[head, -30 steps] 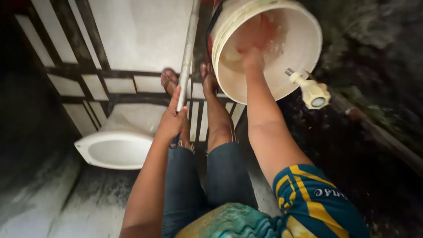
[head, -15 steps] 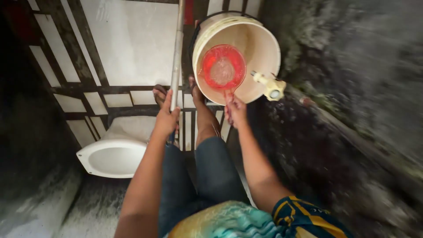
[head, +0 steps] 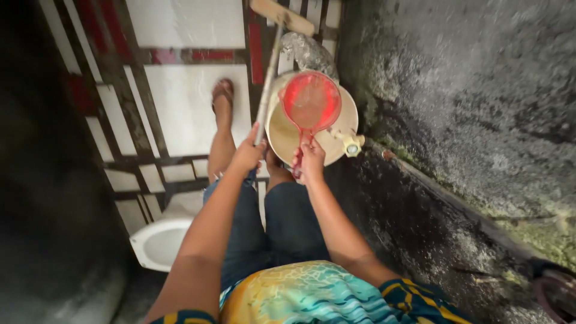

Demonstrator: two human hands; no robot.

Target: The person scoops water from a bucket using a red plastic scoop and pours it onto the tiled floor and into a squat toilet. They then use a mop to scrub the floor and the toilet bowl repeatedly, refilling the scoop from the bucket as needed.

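Over tiled floor (head: 186, 108) beside mossy wall (head: 468, 90): right fingers (head: 310, 157) clasping red dipper (head: 311, 102), left fingers (head: 252, 147) gripping pole (head: 268, 81).

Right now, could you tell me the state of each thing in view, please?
Red dipper: lifted over the bucket, water inside.
Cream bucket: upright, uncovered.
Brush: head on tiles, handle tilted.
Left hand: gripping brush handle.
Right hand: gripping dipper handle.
Toilet bowl: uncovered.

red plastic dipper (head: 311, 101) over cream bucket (head: 282, 138); wooden broomstick (head: 267, 81) upright.
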